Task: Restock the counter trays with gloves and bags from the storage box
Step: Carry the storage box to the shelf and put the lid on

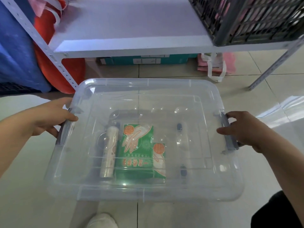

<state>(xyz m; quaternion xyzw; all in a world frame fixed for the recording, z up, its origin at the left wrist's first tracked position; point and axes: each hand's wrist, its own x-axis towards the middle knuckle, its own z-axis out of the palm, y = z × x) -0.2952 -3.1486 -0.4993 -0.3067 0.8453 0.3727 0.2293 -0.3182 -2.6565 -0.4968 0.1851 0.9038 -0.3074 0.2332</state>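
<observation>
A clear plastic storage box (pixel 218 178) with its lid on is held above the tiled floor. Through the lid I see a green pack of gloves (pixel 138 152) with a second green pack (pixel 159 155) partly under it, and a white roll of bags (pixel 109 150) lying to their left. My left hand (pixel 52 117) grips the grey latch handle (pixel 61 135) on the box's left side. My right hand (pixel 246 129) curls round the grey latch handle (pixel 230 137) on the right side.
A white metal shelf (pixel 131 25) stands just beyond the box, with a dark plastic crate (pixel 256 18) on its right end. Under it lie a teal carton (pixel 143 59) and a pink bag (pixel 215 63). Blue and red bags (pixel 21 51) sit at left. My shoe (pixel 102 221) is below.
</observation>
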